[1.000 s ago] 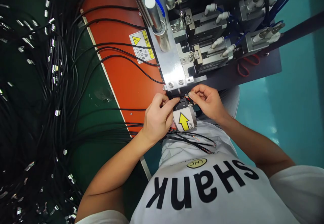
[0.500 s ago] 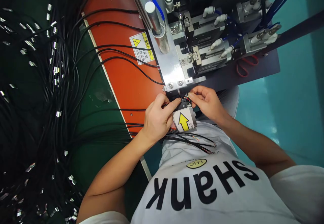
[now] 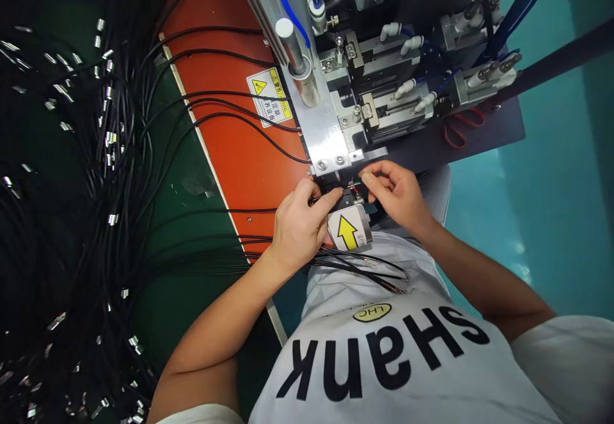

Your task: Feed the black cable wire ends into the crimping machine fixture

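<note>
My left hand is closed at the front of the machine, its thumb and finger pinching the end of a black cable that comes in from the left. Just beyond the thumb tip, thin coloured wires fan out over a small dark fixture. My right hand is a little to the right of these wires, apart from them. Its thumb and forefinger are drawn together, and whether anything small lies between them is hidden. Below the left hand is a metal cover with a yellow arrow label.
A metal press plate with pneumatic cylinders stands directly above the hands. Several black cables with stripped ends hang by my shirt. A large bundle of cables with shiny connectors covers the green surface left of the orange board.
My right hand has drawn slightly right, off the coloured wires, which now show uncovered. The left hand keeps its place on the cable. The view has shifted a little.
</note>
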A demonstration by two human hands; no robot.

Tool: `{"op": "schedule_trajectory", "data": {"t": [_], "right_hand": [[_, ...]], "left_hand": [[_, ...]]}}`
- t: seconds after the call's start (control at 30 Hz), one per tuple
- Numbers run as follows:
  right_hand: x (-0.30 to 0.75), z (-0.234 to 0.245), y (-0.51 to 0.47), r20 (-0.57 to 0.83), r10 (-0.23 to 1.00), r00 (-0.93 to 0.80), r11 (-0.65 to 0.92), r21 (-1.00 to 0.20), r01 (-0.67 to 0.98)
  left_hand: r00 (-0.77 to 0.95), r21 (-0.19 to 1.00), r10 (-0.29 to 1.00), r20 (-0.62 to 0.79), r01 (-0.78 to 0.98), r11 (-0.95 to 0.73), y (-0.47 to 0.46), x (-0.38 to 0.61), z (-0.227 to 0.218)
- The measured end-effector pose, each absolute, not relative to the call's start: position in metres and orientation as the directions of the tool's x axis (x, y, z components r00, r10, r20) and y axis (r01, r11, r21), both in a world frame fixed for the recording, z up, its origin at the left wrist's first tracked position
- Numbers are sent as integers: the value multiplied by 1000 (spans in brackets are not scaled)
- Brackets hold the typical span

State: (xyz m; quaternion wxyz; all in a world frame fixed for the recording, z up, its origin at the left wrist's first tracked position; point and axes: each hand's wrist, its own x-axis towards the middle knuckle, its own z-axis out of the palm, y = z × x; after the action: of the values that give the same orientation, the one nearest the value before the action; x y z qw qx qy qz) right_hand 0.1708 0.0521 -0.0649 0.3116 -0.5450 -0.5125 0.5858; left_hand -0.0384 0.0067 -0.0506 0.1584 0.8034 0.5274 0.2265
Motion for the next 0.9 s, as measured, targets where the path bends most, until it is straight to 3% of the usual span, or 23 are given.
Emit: {"op": "schedule_trajectory", "data": {"t": [0.1,0.2,0.43,0.9], "right_hand": [[168,-64,49,-142,979,-146,-98,-957,274],[164,-68,46,-86,983,-160,-40,-961,272],[159,-79,43,-216,962,-170,-192,-971,143],[166,-70,52,-414,887,-205,-400,-910,110]], "left_hand": [[334,504,922,194,773,-386,6,-39,-51],[329,509,923,197,770,-383,6,-39,-50],[329,525,923,199,760,-383,6,-39,-50],[338,543,924,181,749,-381,6,-40,-49]]}}
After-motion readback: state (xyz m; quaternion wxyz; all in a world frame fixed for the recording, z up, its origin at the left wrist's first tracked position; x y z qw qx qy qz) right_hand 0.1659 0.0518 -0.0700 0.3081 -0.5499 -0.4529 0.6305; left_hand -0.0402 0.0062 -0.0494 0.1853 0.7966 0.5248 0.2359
